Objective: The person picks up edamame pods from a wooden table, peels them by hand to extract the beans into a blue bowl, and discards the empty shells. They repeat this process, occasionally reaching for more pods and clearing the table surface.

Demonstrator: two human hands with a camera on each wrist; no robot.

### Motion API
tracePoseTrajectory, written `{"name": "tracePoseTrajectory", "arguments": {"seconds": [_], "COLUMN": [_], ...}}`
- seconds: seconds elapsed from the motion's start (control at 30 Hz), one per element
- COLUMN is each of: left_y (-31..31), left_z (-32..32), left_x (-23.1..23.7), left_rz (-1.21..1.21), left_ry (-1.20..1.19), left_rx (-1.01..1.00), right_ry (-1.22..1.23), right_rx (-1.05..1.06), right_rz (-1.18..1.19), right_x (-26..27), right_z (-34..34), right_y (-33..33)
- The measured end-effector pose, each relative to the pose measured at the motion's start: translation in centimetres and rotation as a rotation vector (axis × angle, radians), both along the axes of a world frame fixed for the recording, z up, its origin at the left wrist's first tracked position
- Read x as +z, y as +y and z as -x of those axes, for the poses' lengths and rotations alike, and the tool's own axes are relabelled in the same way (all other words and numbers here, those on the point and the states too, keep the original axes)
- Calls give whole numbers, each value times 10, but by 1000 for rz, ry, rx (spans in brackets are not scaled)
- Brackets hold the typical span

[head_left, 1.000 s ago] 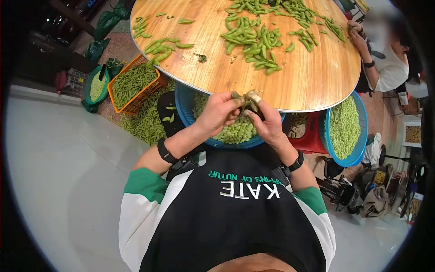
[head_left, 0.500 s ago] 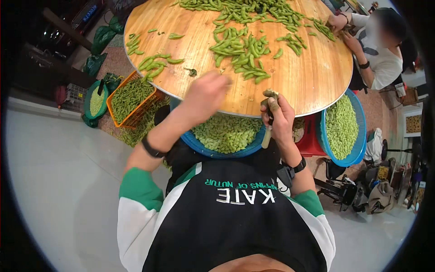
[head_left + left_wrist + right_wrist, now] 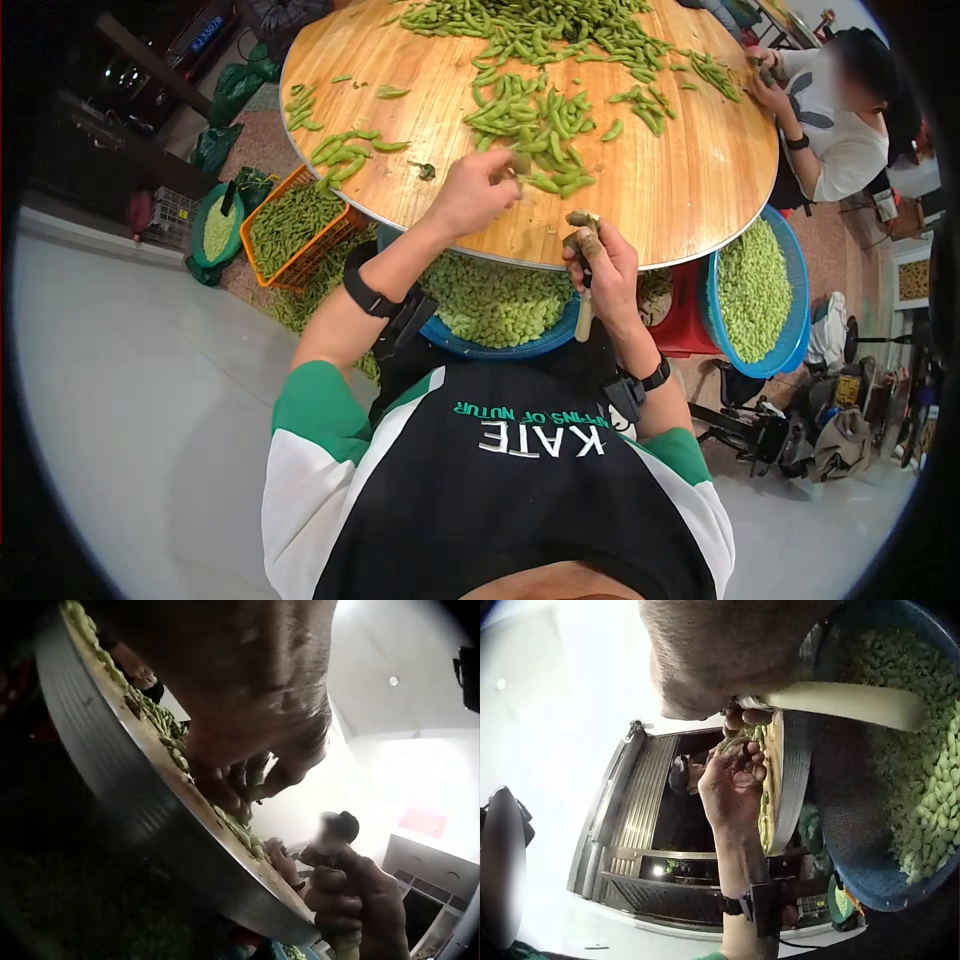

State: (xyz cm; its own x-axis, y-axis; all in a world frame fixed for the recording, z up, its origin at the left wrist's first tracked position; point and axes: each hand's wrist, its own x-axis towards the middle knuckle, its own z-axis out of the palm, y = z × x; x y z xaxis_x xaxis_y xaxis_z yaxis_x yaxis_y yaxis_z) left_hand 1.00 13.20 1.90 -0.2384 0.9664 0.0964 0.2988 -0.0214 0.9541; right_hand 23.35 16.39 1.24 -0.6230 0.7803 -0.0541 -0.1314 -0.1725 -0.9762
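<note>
Over the near part of the round table (image 3: 690, 190), the left hand (image 3: 474, 194) is beside loose green pods (image 3: 568, 182). A green pod (image 3: 736, 742) appears pinched at its fingertips in the right wrist view; its fingers are partly blurred in the head view. The right hand (image 3: 612, 272) is curled round a knife-like tool, whose pale handle (image 3: 584, 316) points down toward the person. Dark, stained coverings (image 3: 580, 218) show at that hand's fingertips. The tool's other end is hidden in the grip. Below the table edge, a blue basin (image 3: 470, 348) holds shelled beans (image 3: 497, 300).
More pods (image 3: 530, 25) are heaped at the table's far side. An orange crate (image 3: 290, 262) of pods stands at left, with a green basin (image 3: 203, 270) beyond. Another blue basin (image 3: 797, 270) and a red stool (image 3: 685, 310) are at right. Another person (image 3: 835, 130) sits at the table.
The hands were together over the basin, then parted. The left hand has moved forward onto the table, by the pods; the right hand stays near the edge with the tool.
</note>
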Motion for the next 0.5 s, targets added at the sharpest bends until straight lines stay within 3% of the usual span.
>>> {"name": "tracePoseTrajectory", "arguments": {"seconds": [0.03,0.1,0.37,0.5], "left_y": [-6,-21,-52,-56], "left_z": [-1,-6,-28,-26], "left_x": [5,15,19,10], "left_rz": [1,128,47,108], "left_ry": [2,-377,-436,-494], "left_rx": [2,-121,-87,-112], "right_ry": [4,2,69,151], "right_rx": [2,46,225,279], "right_rz": [13,27,344,296], "right_x": [0,0,2,-4], "right_z": [2,4,15,19], "right_y": [0,-1,-17,-22]}}
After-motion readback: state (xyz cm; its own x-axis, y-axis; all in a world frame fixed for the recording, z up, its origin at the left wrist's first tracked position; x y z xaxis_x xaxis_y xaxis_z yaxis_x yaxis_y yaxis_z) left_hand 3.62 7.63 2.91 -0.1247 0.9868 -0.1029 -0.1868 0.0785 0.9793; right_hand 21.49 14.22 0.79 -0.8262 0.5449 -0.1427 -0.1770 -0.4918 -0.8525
